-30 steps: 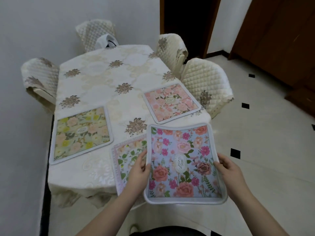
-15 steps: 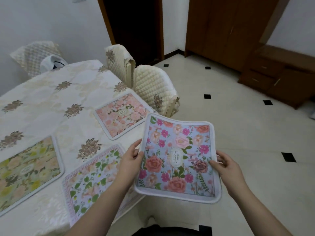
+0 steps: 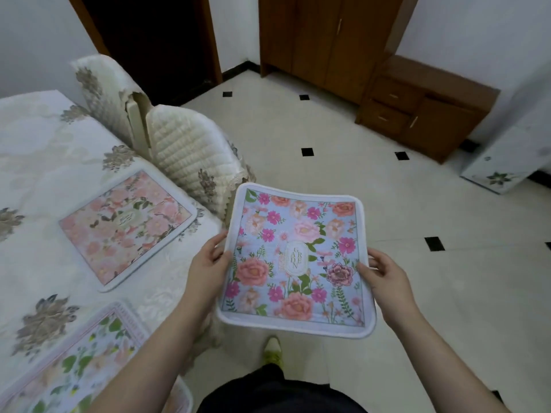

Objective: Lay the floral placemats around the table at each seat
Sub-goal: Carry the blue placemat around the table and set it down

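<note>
Nearest to me, I have the blue placemat (image 3: pixel 295 260) held flat between both hands, out over the floor (image 3: pixel 387 204) and clear of the tabletop (image 3: pixel 44 162). My left hand (image 3: pixel 208 263) pinches its left edge, thumb on top and fingers (image 3: pixel 216 244) curled under; my right hand (image 3: pixel 384 275) pinches the right edge the same way. The mat sags slightly between the two grips, and its long axis runs away from me, the printed label reading along that line. The relation that matters, as I judge it: the tabletop lies wholly to the left of the mat, so my left hand is the nearer one and would lead any move back over the cloth. On the near corner lies a green-leaf placemat (image 3: pixel 74 368), flat and partly cut off by the frame edge. Further along the same side a pink placemat (image 3: pixel 128 228) lies flat in front of the near quilted chair (image 3: pixel 190 153). Beyond that stands a second covered chair (image 3: pixel 101 90), and the stretch of cloth in front of it carries no mat that I can see, so I take that seat as the likely next spot. No containers show.
</note>
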Tool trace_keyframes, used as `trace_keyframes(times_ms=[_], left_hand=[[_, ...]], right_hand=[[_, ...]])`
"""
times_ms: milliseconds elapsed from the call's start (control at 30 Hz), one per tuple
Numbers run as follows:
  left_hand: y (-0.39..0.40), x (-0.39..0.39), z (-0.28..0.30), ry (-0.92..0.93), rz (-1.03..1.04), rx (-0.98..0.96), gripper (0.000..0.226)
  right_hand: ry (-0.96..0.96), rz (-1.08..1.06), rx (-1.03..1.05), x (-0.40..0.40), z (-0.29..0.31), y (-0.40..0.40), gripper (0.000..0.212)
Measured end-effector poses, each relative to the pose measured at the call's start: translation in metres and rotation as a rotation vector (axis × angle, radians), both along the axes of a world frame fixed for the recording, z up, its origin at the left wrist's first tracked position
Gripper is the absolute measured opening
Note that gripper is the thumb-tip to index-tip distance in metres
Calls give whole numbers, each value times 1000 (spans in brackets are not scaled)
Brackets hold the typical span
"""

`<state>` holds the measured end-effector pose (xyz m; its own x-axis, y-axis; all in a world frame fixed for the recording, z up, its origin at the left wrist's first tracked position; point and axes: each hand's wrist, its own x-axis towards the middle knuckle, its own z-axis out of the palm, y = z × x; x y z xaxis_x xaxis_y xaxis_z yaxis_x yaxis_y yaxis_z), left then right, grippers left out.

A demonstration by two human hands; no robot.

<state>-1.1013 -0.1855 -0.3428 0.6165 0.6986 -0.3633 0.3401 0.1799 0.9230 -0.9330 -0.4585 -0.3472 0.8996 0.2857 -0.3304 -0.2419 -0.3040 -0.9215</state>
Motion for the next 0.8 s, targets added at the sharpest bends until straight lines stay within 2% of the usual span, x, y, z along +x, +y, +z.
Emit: trace_keyframes(times_ms=[433,800], left_hand=[[14,153,-3,18,-181,-37,39],[4,312,5,147,-179,125,39]], right_hand=[[7,-180,-6,108,5,-9,26],[56,-160,68,276,-6,-20,28]])
